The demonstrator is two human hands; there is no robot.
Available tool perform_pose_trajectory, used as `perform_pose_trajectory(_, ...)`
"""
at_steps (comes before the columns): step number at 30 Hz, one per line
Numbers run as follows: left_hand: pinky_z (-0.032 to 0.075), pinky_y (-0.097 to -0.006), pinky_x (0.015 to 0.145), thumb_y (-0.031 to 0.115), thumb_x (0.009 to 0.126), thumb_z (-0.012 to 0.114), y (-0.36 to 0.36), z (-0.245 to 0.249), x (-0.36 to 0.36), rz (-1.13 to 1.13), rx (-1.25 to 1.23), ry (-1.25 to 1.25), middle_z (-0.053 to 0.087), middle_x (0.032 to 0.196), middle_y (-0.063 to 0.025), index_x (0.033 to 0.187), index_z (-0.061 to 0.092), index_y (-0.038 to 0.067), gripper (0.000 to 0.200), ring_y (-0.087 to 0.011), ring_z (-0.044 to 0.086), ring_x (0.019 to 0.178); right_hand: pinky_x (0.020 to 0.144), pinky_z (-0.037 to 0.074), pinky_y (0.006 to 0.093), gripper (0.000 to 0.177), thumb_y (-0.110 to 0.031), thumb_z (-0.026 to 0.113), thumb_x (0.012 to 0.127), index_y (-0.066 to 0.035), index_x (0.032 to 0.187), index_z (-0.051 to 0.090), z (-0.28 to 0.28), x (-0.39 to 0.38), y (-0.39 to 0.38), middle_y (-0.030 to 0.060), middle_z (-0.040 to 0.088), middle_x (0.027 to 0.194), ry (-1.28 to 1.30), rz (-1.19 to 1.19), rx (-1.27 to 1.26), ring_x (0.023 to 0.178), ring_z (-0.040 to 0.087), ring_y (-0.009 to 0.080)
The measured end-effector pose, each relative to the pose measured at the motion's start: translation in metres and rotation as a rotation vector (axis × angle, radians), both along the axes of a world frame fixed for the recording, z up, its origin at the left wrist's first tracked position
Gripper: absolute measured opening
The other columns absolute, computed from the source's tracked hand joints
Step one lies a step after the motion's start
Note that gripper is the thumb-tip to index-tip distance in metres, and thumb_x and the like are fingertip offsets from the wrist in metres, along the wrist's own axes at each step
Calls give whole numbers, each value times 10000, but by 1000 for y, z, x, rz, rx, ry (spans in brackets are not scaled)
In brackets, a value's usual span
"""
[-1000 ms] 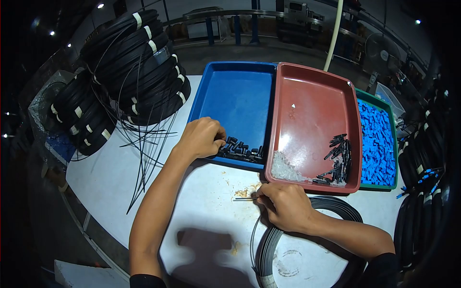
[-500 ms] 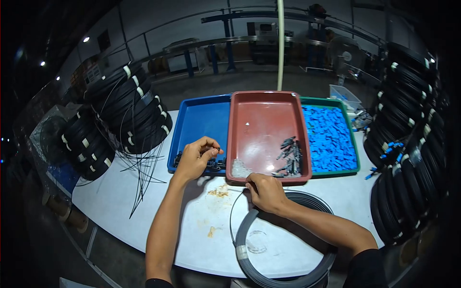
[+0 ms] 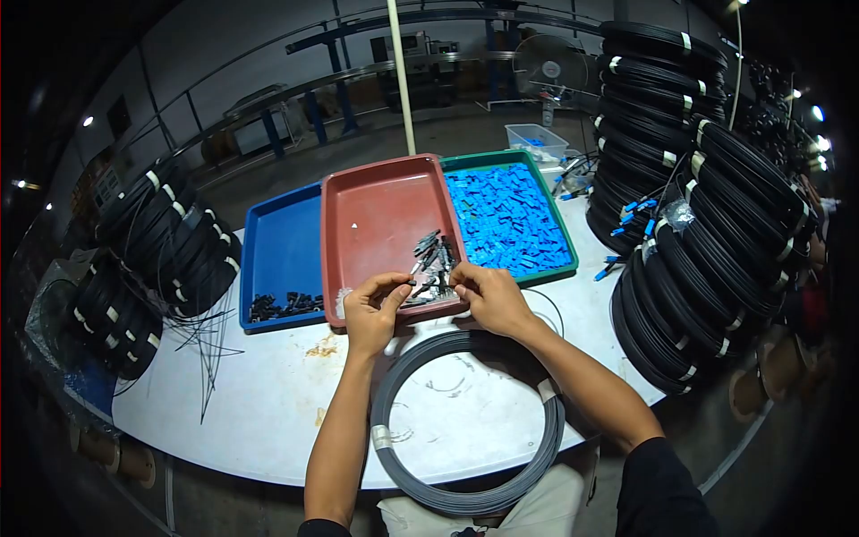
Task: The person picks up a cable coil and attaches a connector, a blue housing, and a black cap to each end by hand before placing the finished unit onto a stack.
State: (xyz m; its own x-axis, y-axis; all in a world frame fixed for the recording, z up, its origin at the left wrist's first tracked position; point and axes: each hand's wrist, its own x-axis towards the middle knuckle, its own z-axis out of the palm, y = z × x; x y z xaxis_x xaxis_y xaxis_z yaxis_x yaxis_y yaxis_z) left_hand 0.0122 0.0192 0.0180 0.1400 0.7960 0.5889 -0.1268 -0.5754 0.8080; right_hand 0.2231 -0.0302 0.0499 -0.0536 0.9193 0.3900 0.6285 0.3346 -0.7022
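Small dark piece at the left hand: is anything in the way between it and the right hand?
Nothing visible. The small dark piece is pinched by the left hand, with an open gap across to the right hand. The dark parts behind that gap lie in the red tray.

Legible text: none found; no word, number, brand or sign can be read. Candidate places checked: pale bands [image 3: 669, 159] around the black cable coils [image 3: 716, 268] at right, no characters discernible; pale wraps [image 3: 382, 437] on the grey cable coil [image 3: 380, 403] at the near edge of the surface [image 3: 268, 403], likewise. Background machine [image 3: 403, 72]: too dark and small to read. Fan hub [image 3: 551, 69]: light centre patch, too small for any lettering to be made out.
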Motion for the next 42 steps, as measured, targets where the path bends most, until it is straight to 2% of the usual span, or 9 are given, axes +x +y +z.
perform_pose_trajectory(3,553,-266,831,14,902,746,-1,-16,7,27,-50,3,755,978,-97,1049,731,-27,153,-146,708,908,722,510,458,72,-29,633,911,-15,978,653,-11,15,6,193,692,816,20,-4,153,768,683,362)
perform_pose_trajectory(8,555,-261,826,24,899,761,-8,-24,10,23,-113,36,757,990,-101,1046,731,-20,156,-138,706,908,678,496,404,78,-57,629,922,13,956,635,-29,13,9,163,677,777,194,-20,97,702,666,292)
perform_pose_trajectory(11,566,-287,872,-25,882,757,-12,-29,12,-60,-132,-29,753,1034,-138,1037,724,-26,159,-164,711,960,590,454,337,148,-144,658,932,3,916,650,-34,13,3,124,646,687,273,67,43,604,591,175)
perform_pose_trajectory(16,568,-306,893,-67,862,751,-12,-32,11,-82,-146,-14,748,1057,-162,1030,724,-35,174,-187,711,980,600,429,291,119,-121,701,918,-10,904,660,-40,18,-5,54,652,749,241,87,-34,657,561,126)
perform_pose_trajectory(23,568,-296,851,-34,829,789,-15,-32,11,-50,-144,57,767,994,-126,979,749,-22,155,-172,717,937,718,363,333,133,-150,718,872,-36,838,659,-41,20,-7,47,644,760,52,48,250,699,551,184)
perform_pose_trajectory(28,569,-343,902,-106,823,758,-18,-25,10,-66,-75,159,745,1009,-171,965,723,-52,156,-232,716,975,730,321,362,106,-140,709,842,-55,804,657,-39,19,-9,42,614,709,50,23,240,685,560,178)
perform_pose_trajectory(31,576,-301,822,-34,800,793,-15,-30,11,-44,-43,128,775,969,-138,945,767,-9,150,-194,740,902,734,300,357,93,-125,718,826,-63,786,660,-41,18,-7,29,606,690,89,40,266,650,543,165)
perform_pose_trajectory(37,574,-344,894,-106,822,750,-17,-27,9,-65,-40,191,747,993,-182,969,725,-55,158,-231,719,963,731,288,351,71,-105,727,804,-74,775,670,-43,19,-7,23,603,670,66,65,333,612,527,152)
perform_pose_trajectory(42,576,-308,834,-67,809,773,-17,-27,11,-37,-53,198,765,967,-150,952,753,-21,151,-201,733,911,720,311,342,75,-78,748,782,-48,784,679,-39,20,-11,50,633,702,-16,78,373,629,524,180)
